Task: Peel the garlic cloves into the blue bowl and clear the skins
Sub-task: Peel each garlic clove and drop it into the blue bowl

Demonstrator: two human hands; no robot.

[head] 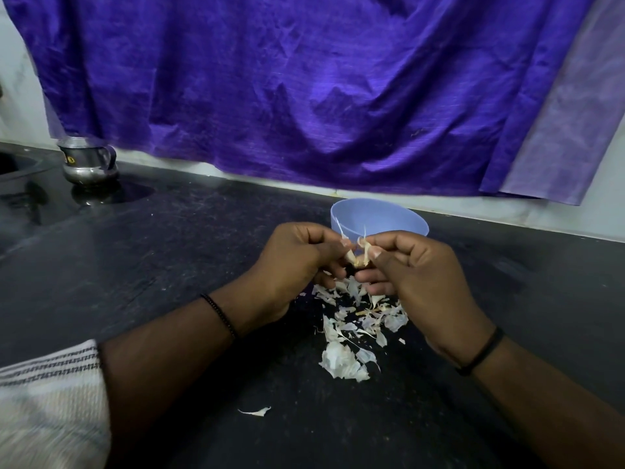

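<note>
A pale garlic clove (357,256) with loose skin curling off it is held between both hands above the black counter. My left hand (297,262) pinches its left side and my right hand (419,275) pinches its right side with thumb and fingers. Just behind the hands stands the light blue bowl (378,216), its inside mostly hidden from here. A scatter of white garlic skins (355,330) lies on the counter under and in front of the hands, and one stray skin (257,411) lies nearer to me.
A steel jug (88,160) stands at the back left beside the edge of a sink (13,167). A purple cloth (304,79) hangs over the wall behind the counter. A striped sleeve (50,401) covers my left upper arm.
</note>
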